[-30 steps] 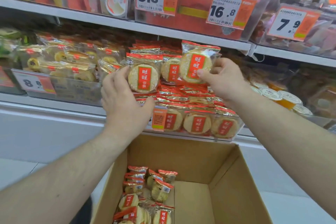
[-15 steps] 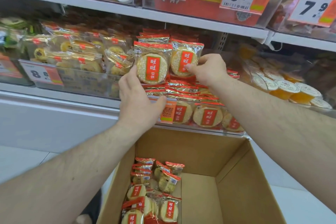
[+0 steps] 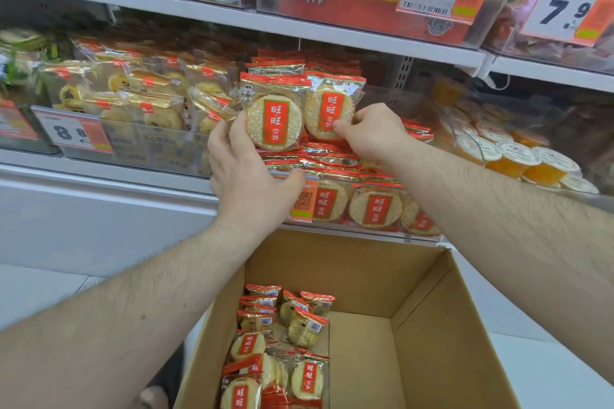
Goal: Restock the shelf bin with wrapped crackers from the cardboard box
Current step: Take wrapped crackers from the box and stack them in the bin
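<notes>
Crackers: two wrapped packs held upright and face-out over the bin's point(image 3: 345, 176) stack, likely for a neat front row; left hand point(image 3: 247, 176) fingers cup one pack point(image 3: 274, 116) from behind, right hand point(image 3: 375, 133) pinches the other point(image 3: 329, 108); more below in the box point(image 3: 428, 292).

Head camera, close, angled down at shelf bin point(image 3: 349, 232).

Each hand holds a cracker pack up over the shelf bin point(image 3: 349, 176): left hand point(image 3: 247, 176), right hand point(image 3: 372, 133).
</notes>
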A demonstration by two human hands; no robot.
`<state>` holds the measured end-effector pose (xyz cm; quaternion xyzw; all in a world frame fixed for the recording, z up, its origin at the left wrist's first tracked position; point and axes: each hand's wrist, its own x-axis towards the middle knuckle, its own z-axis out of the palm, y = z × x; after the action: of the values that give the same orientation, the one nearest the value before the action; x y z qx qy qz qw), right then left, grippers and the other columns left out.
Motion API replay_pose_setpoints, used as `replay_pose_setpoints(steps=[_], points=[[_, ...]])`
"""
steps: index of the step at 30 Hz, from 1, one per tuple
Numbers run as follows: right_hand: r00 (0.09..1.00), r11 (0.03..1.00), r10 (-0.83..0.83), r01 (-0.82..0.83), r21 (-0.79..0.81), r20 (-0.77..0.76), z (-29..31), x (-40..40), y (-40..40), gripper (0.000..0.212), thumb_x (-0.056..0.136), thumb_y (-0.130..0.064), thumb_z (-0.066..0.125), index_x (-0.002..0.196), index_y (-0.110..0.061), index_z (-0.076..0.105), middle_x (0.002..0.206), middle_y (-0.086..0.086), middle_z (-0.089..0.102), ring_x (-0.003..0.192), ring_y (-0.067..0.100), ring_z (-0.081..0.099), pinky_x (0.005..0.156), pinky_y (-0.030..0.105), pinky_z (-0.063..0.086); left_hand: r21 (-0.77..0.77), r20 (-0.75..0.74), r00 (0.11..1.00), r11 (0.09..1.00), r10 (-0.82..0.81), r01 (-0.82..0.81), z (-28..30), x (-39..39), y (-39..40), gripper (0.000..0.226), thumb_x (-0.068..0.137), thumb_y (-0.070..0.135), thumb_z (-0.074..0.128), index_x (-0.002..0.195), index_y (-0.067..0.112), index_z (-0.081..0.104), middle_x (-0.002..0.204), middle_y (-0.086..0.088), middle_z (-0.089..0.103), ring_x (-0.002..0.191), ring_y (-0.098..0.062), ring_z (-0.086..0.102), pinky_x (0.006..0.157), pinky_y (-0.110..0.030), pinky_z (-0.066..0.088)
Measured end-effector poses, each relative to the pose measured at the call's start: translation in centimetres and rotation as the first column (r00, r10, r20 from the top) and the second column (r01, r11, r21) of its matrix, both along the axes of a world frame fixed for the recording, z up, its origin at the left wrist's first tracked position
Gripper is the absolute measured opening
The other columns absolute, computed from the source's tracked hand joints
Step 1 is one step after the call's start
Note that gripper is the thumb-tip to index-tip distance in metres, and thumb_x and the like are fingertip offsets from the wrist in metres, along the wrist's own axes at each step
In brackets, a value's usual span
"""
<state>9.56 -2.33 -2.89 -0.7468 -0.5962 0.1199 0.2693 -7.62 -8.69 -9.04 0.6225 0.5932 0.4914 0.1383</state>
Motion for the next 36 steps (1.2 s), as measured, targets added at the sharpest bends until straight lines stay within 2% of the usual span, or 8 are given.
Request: replay_pose_setpoints(steps=[8, 11, 14, 17, 23, 28, 31, 36], points=[[1.0, 0.999, -0.01, 0.011, 0.045, -0.015, 0.4, 0.2, -2.0, 0.046, 0.086, -0.055, 0.063, 0.099, -0.012, 0.07, 0.091, 0.001, 0.07, 0.092, 0.024, 0.066, 0.092, 0.049, 0.052, 0.253, -0.166, 0.986, 0.967, 0.019, 0.024, 0.4, 0.9, -1.3, 0.085, 0.07, 0.04, 0.068, 0.141, 0.01, 0.034, 0.142, -0.013, 0.033, 0.133, -0.026, 0.028, 0.109, -0.051, 0.027], [0.999, 0.959, -0.039, 0.035, 0.282, 0.009, 0.1, -0.2, -4.3, 0.036, 0.088, -0.047, 0.063, 0.11, -0.019, 0.069, 0.095, -0.007, 0.068, 0.097, 0.017, 0.064, 0.093, 0.042, 0.05, 0.331, -0.19, 0.975, 0.928, -0.112, 0.171, 0.6, 0.9, -1.9, 0.07, 0.074, 0.033, 0.067, 0.133, 0.008, 0.04, 0.125, -0.006, 0.042, 0.116, -0.021, 0.042, 0.099, -0.035, 0.038], [0.998, 0.827, 0.064, -0.054, 0.56, 0.001, -1.5, -1.0, -8.1, 0.012, 0.085, -0.028, 0.064, 0.074, -0.023, 0.064, 0.061, -0.014, 0.054, 0.064, 0.006, 0.053, 0.064, 0.03, 0.048, 0.182, -0.117, 0.903, 0.885, -0.414, 0.429, 0.3, 0.7, -2.7, 0.046, 0.078, 0.028, 0.064, 0.12, 0.028, 0.045, 0.104, 0.011, 0.05, 0.086, -0.008, 0.051, 0.076, -0.02, 0.044], [0.975, 0.797, 0.204, -0.114, 0.593, -0.087, -5.6, -1.5, -10.8, 0.014, 0.076, -0.017, 0.065, 0.063, -0.019, 0.059, 0.049, -0.01, 0.047, 0.051, 0.009, 0.045, 0.053, 0.025, 0.039, -0.103, -0.229, 0.767, 0.798, -0.6, 0.594, -1.9, 0.5, -2.6, 0.026, 0.078, 0.031, 0.063, 0.1, 0.034, 0.05, 0.09, 0.014, 0.055, 0.081, -0.01, 0.055, 0.07, -0.029, 0.047], [0.973, 0.972, 0.233, -0.232, 0.017, -0.007, -19.3, -0.3, -11.7, 0.018, 0.077, -0.021, 0.063, 0.063, -0.027, 0.054, 0.055, -0.01, 0.053, 0.064, 0.018, 0.058, 0.064, 0.033, 0.05, -0.705, -0.42, 0.425, 0.583, -0.802, 0.404, -6.9, -0.7, -2.9, 0.032, 0.084, 0.03, 0.065, 0.116, 0.024, 0.061, 0.112, 0.006, 0.06, 0.103, -0.013, 0.055, 0.091, -0.028, 0.045], [0.956, 0.781, 0.288, -0.202, -0.591, 0.053, -30.5, 0.2, -11.6, 0.007, 0.084, -0.026, 0.056, 0.082, -0.024, 0.063, 0.092, 0.002, 0.068, 0.089, 0.027, 0.064, 0.07, 0.028, 0.051, -0.809, -0.325, 0.452, 0.492, -0.831, 0.322, -8.2, -0.9, -2.3, 0.034, 0.088, 0.031, 0.063, 0.121, 0.029, 0.057, 0.108, 0.012, 0.059, 0.088, -0.004, 0.054, 0.069, -0.013, 0.042], [0.942, 0.604, 0.331, -0.17, -0.779, 0.051, -36.5, -0.4, -12.2, 0.028, 0.085, -0.031, 0.061, 0.107, -0.012, 0.06, 0.108, 0.007, 0.068, 0.1, 0.026, 0.065, 0.071, 0.027, 0.05, -0.832, -0.256, 0.491, 0.448, -0.833, 0.327, -8.9, -0.8, -1.9, 0.036, 0.088, 0.03, 0.063, 0.123, 0.028, 0.057, 0.114, 0.013, 0.058, 0.094, -0.004, 0.054, 0.072, -0.011, 0.04], [0.99, 0.557, 0.121, -0.013, -0.83, 0.066, -43.2, -0.8, -13.2, 0.098, 0.061, -0.062, 0.077, 0.14, -0.021, 0.035, 0.134, 0.006, 0.054, 0.124, 0.027, 0.051, 0.099, 0.034, 0.046, -0.879, -0.171, 0.507, 0.363, -0.845, 0.308, -10.2, -0.6, -1.8, 0.035, 0.089, 0.03, 0.063, 0.123, 0.028, 0.057, 0.112, 0.015, 0.057, 0.098, -0.002, 0.054, 0.076, -0.008, 0.04]])
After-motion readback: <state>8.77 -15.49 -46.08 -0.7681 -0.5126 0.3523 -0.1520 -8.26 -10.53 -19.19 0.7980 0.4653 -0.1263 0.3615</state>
